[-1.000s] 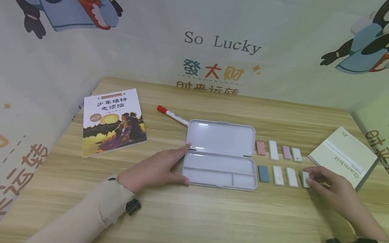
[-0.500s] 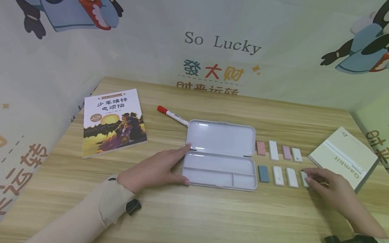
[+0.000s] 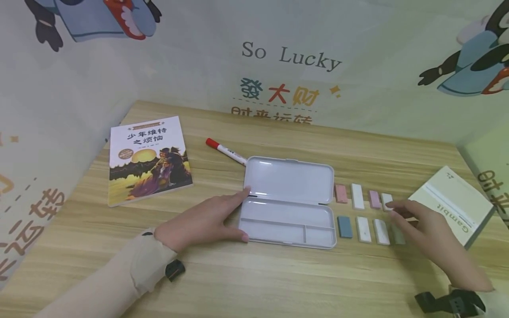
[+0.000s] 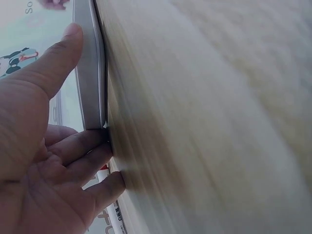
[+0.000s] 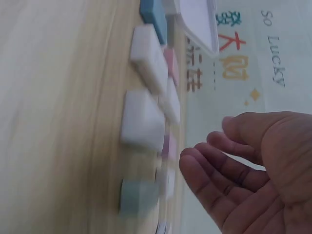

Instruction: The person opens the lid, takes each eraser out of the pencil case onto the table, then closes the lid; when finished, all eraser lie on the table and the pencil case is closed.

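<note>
A white hinged case [image 3: 289, 181] lies unfolded on the table, its lower half divided into compartments. My left hand [image 3: 203, 221] rests at its left edge, thumb by the near corner and fingers by the hinge. Two rows of erasers lie right of the case. My right hand [image 3: 431, 229] hovers over their right end, holding nothing, its fingertips near a small white eraser [image 3: 386, 201]. Partly behind that hand is a pale green eraser [image 3: 399, 235]. Also there are a blue eraser [image 3: 345, 227], a pink eraser [image 3: 341, 194], a purple eraser [image 3: 374, 199] and several white ones.
Behind the right hand lies a cream "Gambit" notebook [image 3: 453, 205]. A red-capped marker [image 3: 226, 152] touches or nearly touches the case's far left corner. Further left is a paperback book [image 3: 150, 161]. A printed cloth [image 3: 290, 26] hangs behind the wooden table.
My right hand has let go of the pale green eraser at the near row's end and moved away from me, toward the small white one behind. The left hand stays put.
</note>
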